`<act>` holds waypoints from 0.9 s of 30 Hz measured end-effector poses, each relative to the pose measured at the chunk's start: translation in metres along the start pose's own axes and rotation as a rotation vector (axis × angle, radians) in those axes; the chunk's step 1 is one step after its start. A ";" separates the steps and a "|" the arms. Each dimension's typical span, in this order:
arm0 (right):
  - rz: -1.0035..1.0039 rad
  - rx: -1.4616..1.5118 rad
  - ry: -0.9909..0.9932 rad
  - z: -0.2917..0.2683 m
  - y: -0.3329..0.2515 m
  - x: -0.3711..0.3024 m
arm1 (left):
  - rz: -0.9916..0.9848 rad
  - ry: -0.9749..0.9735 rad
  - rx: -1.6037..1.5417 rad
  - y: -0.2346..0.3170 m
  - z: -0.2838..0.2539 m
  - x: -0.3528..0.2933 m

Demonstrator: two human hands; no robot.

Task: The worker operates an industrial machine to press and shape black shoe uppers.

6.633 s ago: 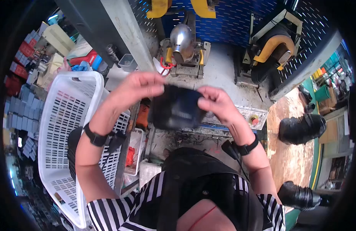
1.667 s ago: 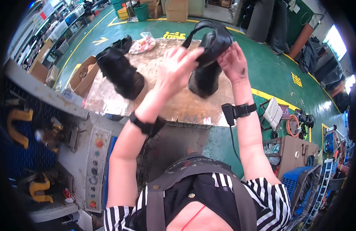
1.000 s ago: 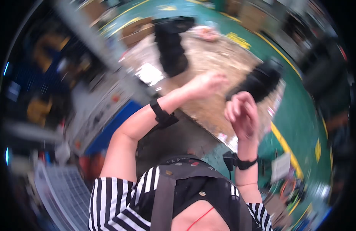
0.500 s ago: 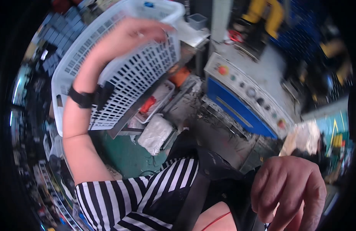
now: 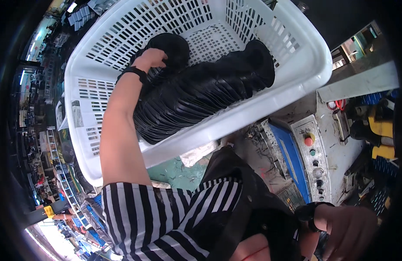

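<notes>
A large white slatted basket [image 5: 270, 106] stands in front of me. In it lies a long row of thin black round discs [image 5: 201, 93], packed on edge, and a smaller group of the same black discs [image 5: 175, 45] sits behind it on the left. My left hand [image 5: 152, 58] reaches over the basket wall, its bent fingers on the edge of the rear discs; the fingertips are partly hidden. At the lower right, my right hand [image 5: 351, 230] hangs dim and blurred near the machine, fingers curled down and close together. What it holds, if anything, does not show.
To the right is a machine with a blue front and a control panel [image 5: 316, 161] of buttons, and yellow parts [image 5: 381, 135] beyond it. A white wrapped bundle [image 5: 196, 154] lies below the basket on the green floor [image 5: 177, 172]. Cluttered shelving [image 5: 64, 182] lines the left.
My view has turned toward the basket, and its inside with the discs now shows. My left hand has gone from above the basket's edge down onto the discs. My right hand stays low at the right.
</notes>
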State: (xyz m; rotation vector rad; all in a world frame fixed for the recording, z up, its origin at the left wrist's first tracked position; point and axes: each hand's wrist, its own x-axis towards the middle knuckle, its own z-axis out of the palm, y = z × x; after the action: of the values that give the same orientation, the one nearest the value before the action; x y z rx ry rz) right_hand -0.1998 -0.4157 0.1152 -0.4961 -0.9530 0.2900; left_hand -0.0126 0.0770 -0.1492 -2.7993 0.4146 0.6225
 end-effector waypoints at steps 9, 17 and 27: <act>0.240 -0.049 -0.004 -0.078 -0.015 -0.038 | 0.052 0.348 -0.540 -0.002 -0.078 0.017; -0.023 -1.324 0.438 -0.082 -0.016 -0.052 | 0.513 0.472 -0.879 0.211 -0.305 -0.130; 0.188 -1.191 0.788 0.028 -0.135 -0.229 | 1.108 -0.505 -0.953 0.468 -0.310 -0.135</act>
State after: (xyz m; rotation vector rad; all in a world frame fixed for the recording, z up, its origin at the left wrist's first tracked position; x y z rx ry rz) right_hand -0.3463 -0.6248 0.0383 -1.6481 -0.1997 -0.3510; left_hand -0.1655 -0.4193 0.1028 -2.6771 1.9983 2.1352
